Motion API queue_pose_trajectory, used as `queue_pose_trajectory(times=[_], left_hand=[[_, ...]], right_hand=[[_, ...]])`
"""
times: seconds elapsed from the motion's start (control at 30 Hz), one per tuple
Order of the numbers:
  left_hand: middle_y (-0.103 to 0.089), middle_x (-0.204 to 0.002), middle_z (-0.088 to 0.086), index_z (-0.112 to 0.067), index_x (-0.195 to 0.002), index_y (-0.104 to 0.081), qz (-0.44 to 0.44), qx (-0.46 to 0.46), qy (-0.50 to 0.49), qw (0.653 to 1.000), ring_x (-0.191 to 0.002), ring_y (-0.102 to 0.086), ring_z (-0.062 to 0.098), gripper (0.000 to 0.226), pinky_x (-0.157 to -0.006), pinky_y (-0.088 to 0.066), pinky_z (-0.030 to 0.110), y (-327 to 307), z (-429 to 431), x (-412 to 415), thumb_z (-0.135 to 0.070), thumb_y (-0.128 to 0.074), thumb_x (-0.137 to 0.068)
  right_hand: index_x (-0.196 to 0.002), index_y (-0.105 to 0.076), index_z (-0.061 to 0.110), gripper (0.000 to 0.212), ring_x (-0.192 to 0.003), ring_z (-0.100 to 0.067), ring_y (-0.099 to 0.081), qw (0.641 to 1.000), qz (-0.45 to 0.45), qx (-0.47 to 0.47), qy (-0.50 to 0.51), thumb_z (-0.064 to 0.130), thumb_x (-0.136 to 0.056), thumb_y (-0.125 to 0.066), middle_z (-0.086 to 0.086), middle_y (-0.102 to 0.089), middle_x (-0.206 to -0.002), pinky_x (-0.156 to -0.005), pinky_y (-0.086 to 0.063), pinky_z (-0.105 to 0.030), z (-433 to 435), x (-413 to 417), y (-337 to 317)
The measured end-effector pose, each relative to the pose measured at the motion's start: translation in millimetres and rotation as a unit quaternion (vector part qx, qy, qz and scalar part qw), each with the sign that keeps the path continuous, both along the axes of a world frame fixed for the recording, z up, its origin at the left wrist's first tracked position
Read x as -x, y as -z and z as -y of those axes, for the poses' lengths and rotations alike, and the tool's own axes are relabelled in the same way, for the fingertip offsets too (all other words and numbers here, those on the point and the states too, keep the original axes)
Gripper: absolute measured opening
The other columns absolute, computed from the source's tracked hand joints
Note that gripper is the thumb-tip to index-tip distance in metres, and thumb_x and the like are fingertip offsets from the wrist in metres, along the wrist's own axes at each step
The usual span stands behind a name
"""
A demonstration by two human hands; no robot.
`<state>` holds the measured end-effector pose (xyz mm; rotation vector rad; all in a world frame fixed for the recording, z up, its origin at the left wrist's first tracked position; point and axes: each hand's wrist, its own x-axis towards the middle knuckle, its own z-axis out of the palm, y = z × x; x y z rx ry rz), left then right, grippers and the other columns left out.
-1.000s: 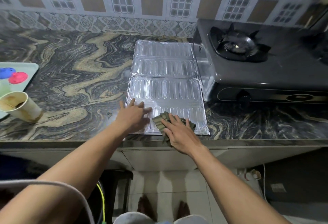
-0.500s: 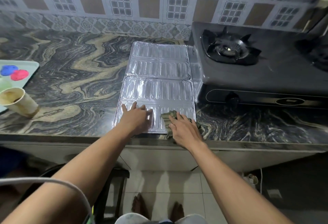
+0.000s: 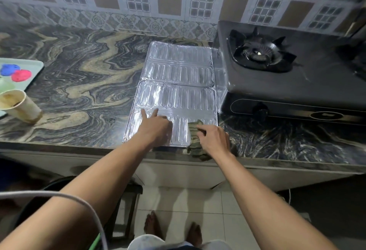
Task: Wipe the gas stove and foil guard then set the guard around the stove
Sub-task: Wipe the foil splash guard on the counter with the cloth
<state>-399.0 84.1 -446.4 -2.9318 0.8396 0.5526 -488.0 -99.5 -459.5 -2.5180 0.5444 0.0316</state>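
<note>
A: Hands?
B: Left hand (image 3: pixel 156 129) flat on the guard (image 3: pixel 178 95), fingers spread, pinning the near edge. Gripping nothing. Right hand (image 3: pixel 214 138) pressed on a cloth (image 3: pixel 195 142) at the guard's near right corner, fingers curled over it. Can't tell if it's pinched or just pushed.

A: Where's the guard?
B: Lying flat on the counter (image 3: pixel 79 91), opened out, just left of the stove (image 3: pixel 287 75). One panel at its right side stands up against the stove's side. Near edge sits at the counter lip; cloth hangs a bit over it.

A: Progress?
B: My read: mid-wipe on the guard, working the near panel. Stove wipe I can't confirm; top looks dark and plain, too blurred for grime. Guard isn't around the stove yet, so that step is left.

A: Guard condition?
B: Silver foil, ribbed slots in rows, fold lines between panels. Shiny, no obvious stains. Thin stuff, likely creases if pressed hard.

A: Anything else nearby?
B: Used paper cup (image 3: pixel 18 105) and a tray (image 3: pixel 34 67) at far left, well apart.
</note>
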Motion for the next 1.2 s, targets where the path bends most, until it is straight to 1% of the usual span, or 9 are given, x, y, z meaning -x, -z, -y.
queue_pose_trajectory(times=[0.07, 0.2, 0.33, 0.43, 0.67, 0.8, 0.9, 1.03, 1.2], left_hand=[[-0.054, -0.144, -0.001, -0.029, -0.118, -0.065, -0.008, 0.011, -0.003, 1.0, -0.151, -0.014, 0.033, 0.035, -0.111, -0.002, 0.073, -1, 14, 5, -0.017, -0.051, -0.089], [-0.049, -0.149, 0.002, -0.028, -0.142, -0.051, -0.011, 0.062, -0.018, 0.998, -0.149, -0.02, 0.03, 0.044, -0.116, -0.008, 0.066, -2, 32, 7, -0.037, -0.034, -0.102], [-0.054, -0.144, -0.001, -0.033, -0.141, -0.052, -0.033, 0.117, -0.015, 0.992, -0.146, -0.025, 0.028, 0.045, -0.117, -0.01, 0.061, -1, 46, 5, -0.05, -0.036, -0.102], [-0.062, -0.132, -0.005, -0.04, -0.127, -0.062, -0.011, 0.14, -0.006, 0.99, -0.142, -0.03, 0.027, 0.033, -0.115, -0.012, 0.062, 3, 54, 5, -0.048, -0.045, -0.099], [-0.07, -0.106, -0.003, -0.03, -0.109, -0.066, 0.002, 0.187, -0.028, 0.982, -0.126, -0.043, 0.027, 0.018, -0.11, -0.027, 0.052, 14, 51, 5, -0.031, -0.058, -0.092], [-0.071, -0.103, -0.005, -0.031, -0.115, -0.066, -0.024, 0.187, -0.023, 0.982, -0.118, -0.044, 0.024, 0.03, -0.098, -0.033, 0.044, 5, 50, 2, -0.023, -0.057, -0.087], [-0.069, -0.106, -0.005, -0.033, -0.104, -0.071, -0.046, 0.198, -0.016, 0.979, -0.114, -0.047, 0.024, 0.027, -0.097, -0.039, 0.045, -6, 48, -1, -0.029, -0.057, -0.082], [-0.071, -0.105, -0.002, -0.029, -0.097, -0.07, -0.142, 0.266, 0.003, 0.954, -0.1, -0.063, 0.022, 0.023, -0.086, -0.051, 0.036, -33, 45, -5, -0.031, -0.057, -0.079], [-0.067, -0.09, -0.001, -0.023, -0.091, -0.068, -0.199, 0.284, 0.06, 0.936, -0.084, -0.062, 0.017, 0.025, -0.072, -0.049, 0.03, -91, 47, -3, -0.034, -0.054, -0.075]], right_hand=[[-0.114, -0.074, 0.037, 0.023, -0.092, -0.018, -0.065, 0.998, -0.009, -0.057, 0.026, 0.034, -0.094, -0.064, 0.005, -0.073, -0.116, -0.079, -0.051, -0.029, 5, -3, -4], [-0.105, -0.077, 0.034, 0.017, -0.097, -0.012, -0.066, 0.99, -0.011, -0.132, 0.056, 0.033, -0.09, -0.07, 0.012, -0.074, -0.111, -0.079, -0.049, -0.027, 11, -5, -4], [-0.079, -0.072, 0.031, 0.013, -0.084, -0.017, -0.069, 0.976, 0.013, -0.192, 0.105, 0.022, -0.079, -0.081, 0.01, -0.073, -0.087, -0.079, -0.056, -0.035, 11, -9, -1], [-0.09, -0.069, 0.021, 0.018, -0.08, -0.023, -0.071, 0.959, 0.02, -0.257, 0.117, 0.013, -0.08, -0.081, 0.001, -0.074, -0.082, -0.08, -0.059, -0.045, 12, -11, 1], [-0.091, -0.075, 0.027, 0.02, -0.079, -0.013, -0.069, 0.977, 0.019, -0.187, 0.104, 0.011, -0.083, -0.065, 0.01, -0.072, -0.084, -0.078, -0.059, -0.038, 21, -7, 7], [-0.092, -0.068, 0.029, 0.026, -0.071, -0.019, -0.066, 0.982, 0.022, -0.167, 0.09, 0.01, -0.092, -0.052, 0.009, -0.068, -0.087, -0.064, -0.056, -0.041, 25, -4, -6], [-0.088, -0.06, 0.031, 0.028, -0.082, -0.02, -0.064, 0.99, 0.03, -0.125, 0.051, 0.007, -0.092, -0.045, 0.005, -0.064, -0.095, -0.07, -0.055, -0.04, 29, -2, -19], [-0.081, -0.067, 0.03, 0.04, -0.097, -0.013, -0.057, 0.994, 0.039, -0.097, 0.023, 0.001, -0.09, -0.041, 0.005, -0.059, -0.101, -0.081, -0.044, -0.028, 36, 4, -41], [-0.081, -0.077, 0.024, 0.043, -0.076, 0.003, -0.057, 0.992, 0.064, -0.108, 0.009, -0.003, -0.086, -0.043, 0.014, -0.068, -0.087, -0.064, -0.037, -0.011, 45, 9, -84]])
